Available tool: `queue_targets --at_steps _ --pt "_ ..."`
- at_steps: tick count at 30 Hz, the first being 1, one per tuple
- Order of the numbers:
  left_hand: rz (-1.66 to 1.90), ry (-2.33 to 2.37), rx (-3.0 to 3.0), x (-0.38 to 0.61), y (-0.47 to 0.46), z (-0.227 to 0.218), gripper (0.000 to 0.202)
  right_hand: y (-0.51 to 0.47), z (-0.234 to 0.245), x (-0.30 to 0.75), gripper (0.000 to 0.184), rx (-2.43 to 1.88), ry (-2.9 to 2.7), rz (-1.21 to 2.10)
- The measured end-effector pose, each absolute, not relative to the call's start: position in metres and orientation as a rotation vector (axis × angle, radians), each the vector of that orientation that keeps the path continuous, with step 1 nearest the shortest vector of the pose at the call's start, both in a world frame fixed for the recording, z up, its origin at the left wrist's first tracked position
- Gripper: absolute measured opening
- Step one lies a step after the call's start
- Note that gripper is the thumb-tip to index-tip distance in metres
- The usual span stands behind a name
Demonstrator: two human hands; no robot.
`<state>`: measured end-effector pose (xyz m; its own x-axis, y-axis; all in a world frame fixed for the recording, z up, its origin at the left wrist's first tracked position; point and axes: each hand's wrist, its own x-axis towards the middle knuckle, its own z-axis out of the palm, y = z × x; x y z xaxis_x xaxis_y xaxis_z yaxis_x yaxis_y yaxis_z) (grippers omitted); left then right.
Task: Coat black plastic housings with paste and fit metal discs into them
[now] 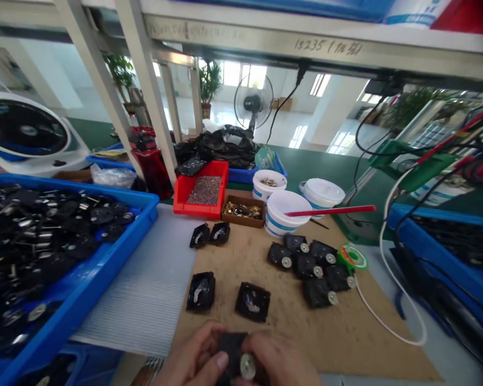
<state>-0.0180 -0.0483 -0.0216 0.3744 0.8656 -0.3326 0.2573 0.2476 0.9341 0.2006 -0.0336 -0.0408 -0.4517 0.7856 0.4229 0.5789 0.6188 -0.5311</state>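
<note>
Your left hand (193, 356) and your right hand (279, 360) are at the bottom of the view, and together they grip a black plastic housing (232, 348). Your fingers (221, 362) are closed on it from both sides, not released. A round silver metal end (248, 366) stands out from the housing, and your hands hide its lower part.

It is above the near edge of a brown mat (346, 338), which lies on the table (456, 343). Ahead of your hands are two open black housings (225, 296) with white grease inside. To the right is a group of black housings with silver ends (309, 265), close together, and beside them a green spool of solder wire (352, 257). A white cable (386, 279) curves over the right part of the mat, which continues to its lower right edge. On your left, a ribbed plastic sheet (145, 284) lies along the mat, between it and a blue crate (84, 268) full of black parts.
</note>
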Motion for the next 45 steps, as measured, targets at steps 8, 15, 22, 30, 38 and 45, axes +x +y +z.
queue_targets --at_steps 8,15,22,30,38,45 --pt "0.279 1.262 2.119 -0.007 -0.025 -0.038 0.07 -0.004 -0.027 0.224 0.016 -1.336 -2.217 0.268" --pt "-0.09 1.352 2.085 0.021 -0.012 0.002 0.068 -0.007 -0.034 0.222 0.018 -1.275 -2.234 0.148" --pt "-0.036 1.375 2.11 0.019 -0.012 -0.008 0.07 -0.005 -0.028 0.215 0.012 -1.314 -2.279 0.155" --pt "-0.032 1.353 2.128 0.022 -0.012 -0.008 0.068 -0.001 -0.025 0.218 0.02 -1.332 -2.363 0.205" --pt "-0.152 1.372 2.08 0.028 -0.008 -0.001 0.065 0.009 -0.012 0.219 0.023 -1.456 -2.477 0.234" --pt "-0.114 1.411 2.102 0.03 -0.01 0.001 0.068 0.007 -0.013 0.218 0.021 -1.469 -2.467 0.181"
